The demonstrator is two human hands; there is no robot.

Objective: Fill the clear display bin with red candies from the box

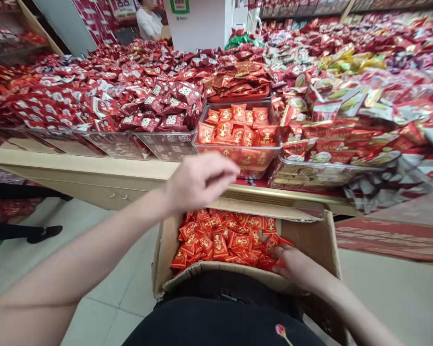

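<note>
Red pkts (pixel 220 240), qty unclear: loose in open cardboard carton (pixel 315 240), mostly its L & centre; angles mixed, no common long axis. Carton below worktop (pixel 140 166) edge, long side L–R.
R hand (pixel 292 264): nearest, in carton at R end of pile, fingers bent among pkts; grip vs. touch – can't tell.
L hand (pixel 202 182): raised btwn carton & clear tub (pixel 261 150) of similar pkts, tub fwd & slightly R; fingers curled, motion-blurred, contents n/a to view.
Hidden: lower pkts, carton base, R fingertips (partly).
</note>
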